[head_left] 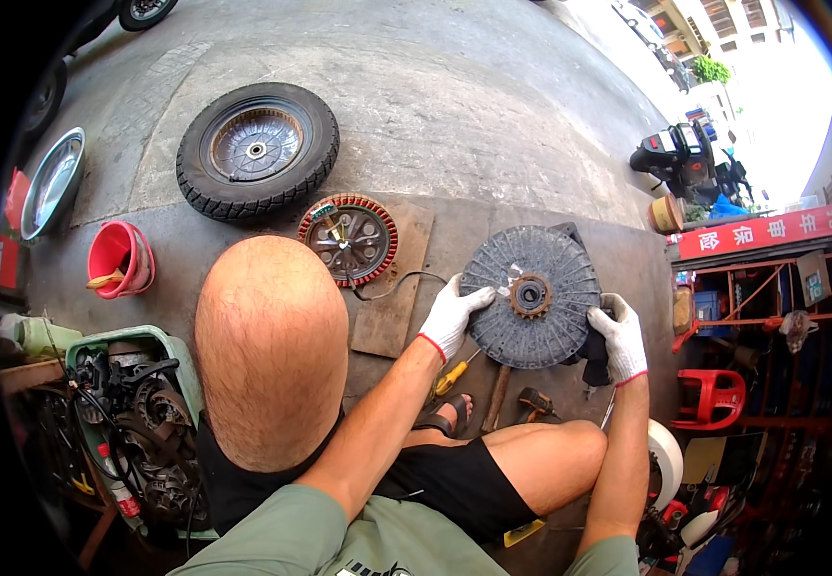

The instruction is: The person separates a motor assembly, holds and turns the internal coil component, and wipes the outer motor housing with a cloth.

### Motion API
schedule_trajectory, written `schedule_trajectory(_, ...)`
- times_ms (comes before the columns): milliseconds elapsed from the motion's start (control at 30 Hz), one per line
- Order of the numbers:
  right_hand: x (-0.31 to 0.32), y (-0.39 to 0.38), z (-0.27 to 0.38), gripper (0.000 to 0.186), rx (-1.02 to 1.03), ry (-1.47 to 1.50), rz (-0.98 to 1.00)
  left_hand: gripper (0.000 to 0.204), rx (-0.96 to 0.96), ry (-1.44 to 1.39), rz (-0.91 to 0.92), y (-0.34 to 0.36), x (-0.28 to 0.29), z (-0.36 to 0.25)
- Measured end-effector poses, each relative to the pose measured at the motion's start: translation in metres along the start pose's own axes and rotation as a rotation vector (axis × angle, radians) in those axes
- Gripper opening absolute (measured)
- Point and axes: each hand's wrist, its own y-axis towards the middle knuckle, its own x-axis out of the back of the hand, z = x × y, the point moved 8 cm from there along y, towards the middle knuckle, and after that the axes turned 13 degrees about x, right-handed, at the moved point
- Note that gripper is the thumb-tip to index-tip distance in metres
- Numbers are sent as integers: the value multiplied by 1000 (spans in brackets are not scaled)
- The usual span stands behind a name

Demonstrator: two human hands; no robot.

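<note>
Both my hands wear white knit gloves with red cuffs. Between them is a grey, ribbed round motor cover, with a rusty toothed ring and a bearing hole at its centre. My left hand grips its left edge, thumb on the face. On the opposite edge my right hand closes round the rim, next to a dark cloth-like piece. To the left a motor stator with red windings and a cable lies on a wooden board. The fingers behind the cover are hidden.
A tyred wheel lies on the floor beyond the stator. Near my foot are a yellow-handled screwdriver, a wooden tool handle and a dark tool. Left stand a red bucket and a green parts tub; right, a red stool.
</note>
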Motion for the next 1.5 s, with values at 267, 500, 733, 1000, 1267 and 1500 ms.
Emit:
schedule_trajectory(267,0,-1,0,34,-9,-14,13,63,-13,-25,-5,-6,-4,-3)
schedule_trajectory(500,-1,0,-2,34,-10,-16,23,64,-13,-16,-7,-5,-4,-4)
schedule_trajectory(733,0,-1,-2,34,-14,-10,13,64,-14,-25,10,-7,-6,-5)
schedule_trajectory(1000,0,0,-5,33,-21,-17,11,58,1,-30,-9,-10,-7,-5)
schedule_trajectory(1267,0,0,-3,30,-2,-29,17,55,-1,-38,4,-9,-7,-3)
schedule_trajectory(1500,-4,-2,9,29,35,-22,11,66,31,-24,6,-9,-7,-2)
